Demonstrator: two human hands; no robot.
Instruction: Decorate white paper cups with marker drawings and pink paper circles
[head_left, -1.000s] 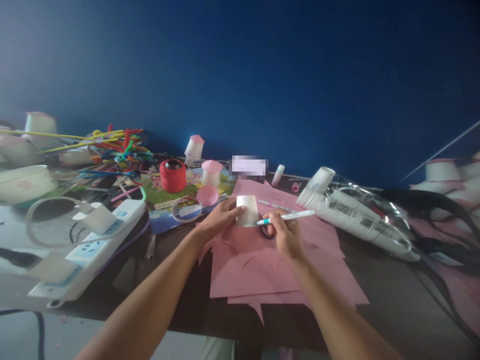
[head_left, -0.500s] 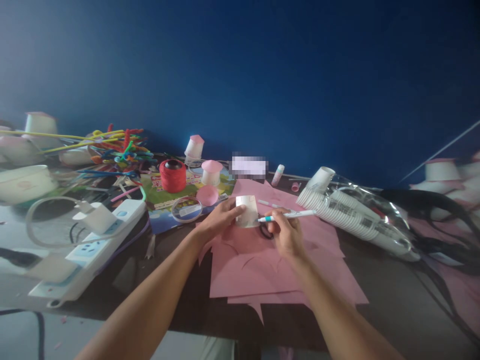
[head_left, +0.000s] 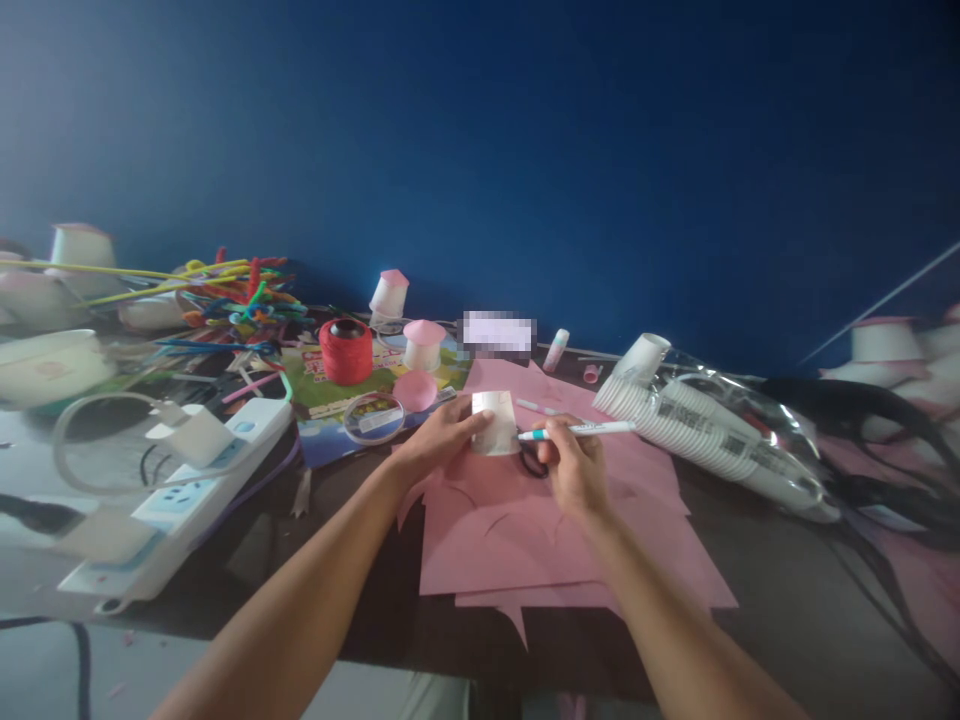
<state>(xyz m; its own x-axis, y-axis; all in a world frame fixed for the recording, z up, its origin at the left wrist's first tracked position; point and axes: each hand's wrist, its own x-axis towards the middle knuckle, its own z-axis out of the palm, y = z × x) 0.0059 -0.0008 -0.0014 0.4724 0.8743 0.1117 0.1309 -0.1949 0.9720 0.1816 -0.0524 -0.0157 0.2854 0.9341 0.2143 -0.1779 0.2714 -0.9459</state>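
small white paper cup point(head_left: 495, 430) and slim white-barrelled marker with a teal band point(head_left: 601, 429), side by side

we see the left hand point(head_left: 444, 435) gripping the small white paper cup, its thumb pressed on the smooth curved wall and its fingers mostly hidden behind. the cup is near the middle of the view, over layered matte pink paper sheets point(head_left: 517, 560). the right hand point(head_left: 574, 468) is curled around the marker in a writing grip, with the thin tip pointing at the cup's right edge; we cannot tell whether the two touch.

between the hands we find a dark rounded loop point(head_left: 534, 464), partly covered. the sheets beneath have straight edges, curved cut lines and one sharp pointed scrap jutting toward us, all on a dark, flat tabletop point(head_left: 750, 590).

beyond the left hand, we notice a shallow round pink paper piece point(head_left: 414, 391), a thin pale ring point(head_left: 373, 420), a white cup capped with a pink paper cone point(head_left: 424, 348) and a fat red spool of wound thread point(head_left: 345, 354). farther left lies a tangle of fuzzy, many-coloured stems point(head_left: 247, 295), with a boxy white plastic power strip point(head_left: 199, 480) nearer us. to the right, a ribbed stack of nested white cups point(head_left: 675, 430) lies in glossy, crinkled clear plastic. behind everything, we have a plain deep-blue wall point(head_left: 495, 150).
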